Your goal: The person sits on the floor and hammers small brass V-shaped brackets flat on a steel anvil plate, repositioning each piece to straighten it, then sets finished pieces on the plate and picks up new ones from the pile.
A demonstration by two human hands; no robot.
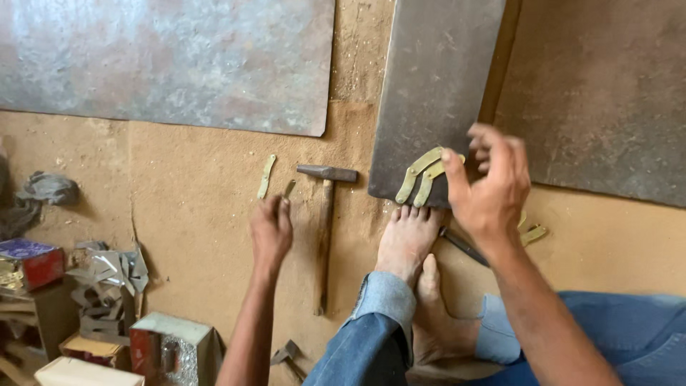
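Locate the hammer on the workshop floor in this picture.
In the head view, the hammer lies on the sandy floor just left of centre, between the left hand and the bare foot.

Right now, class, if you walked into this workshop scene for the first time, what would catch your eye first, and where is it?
First, the raised right hand, fingers spread above pale brass strips lying on the dark metal plate at centre. Next, the hammer lying on the sandy floor between the left hand and a bare foot. Grey metal scraps pile at lower left.
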